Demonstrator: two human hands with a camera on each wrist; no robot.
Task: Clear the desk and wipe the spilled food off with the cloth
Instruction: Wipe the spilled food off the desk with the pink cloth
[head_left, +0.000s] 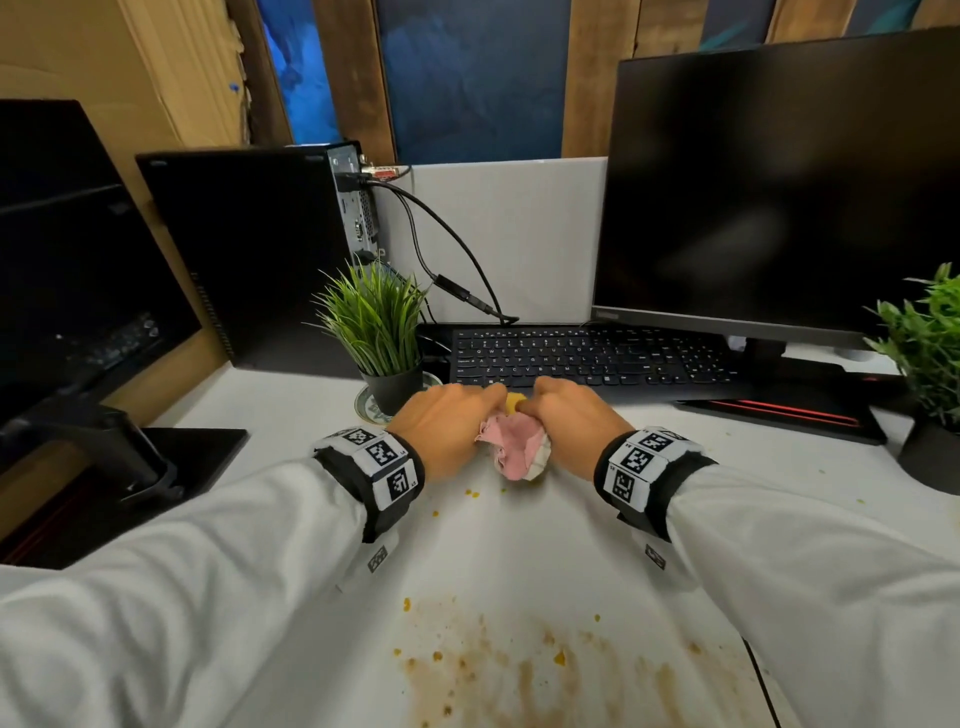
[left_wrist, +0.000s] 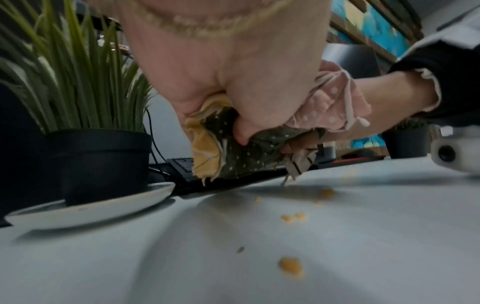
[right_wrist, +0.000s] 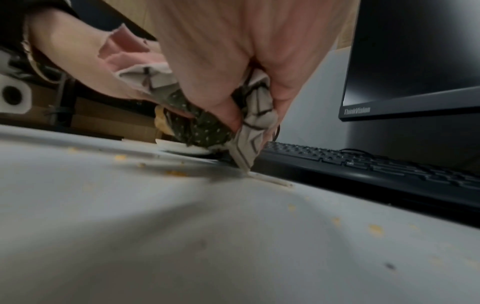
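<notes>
A bunched patchwork cloth (head_left: 514, 441) of pink, yellow, dark dotted and striped pieces hangs just above the white desk (head_left: 519, 545), in front of the keyboard. My left hand (head_left: 447, 421) grips its left side and my right hand (head_left: 566, 415) grips its right side. In the left wrist view the fingers curl round the yellow and dark folds of the cloth (left_wrist: 223, 152). In the right wrist view the cloth (right_wrist: 244, 131) has a striped corner touching the desk. Brown smears and yellow crumbs (head_left: 493, 660) cover the near desk; more crumbs (left_wrist: 291, 266) lie under the hands.
A potted grass plant (head_left: 384, 338) on a saucer (left_wrist: 91, 207) stands just left of my left hand. A black keyboard (head_left: 597, 356) lies right behind the cloth, a monitor (head_left: 779, 182) behind it. A PC tower (head_left: 249, 254), a second monitor stand (head_left: 130, 457) and another plant (head_left: 930, 374) flank the desk.
</notes>
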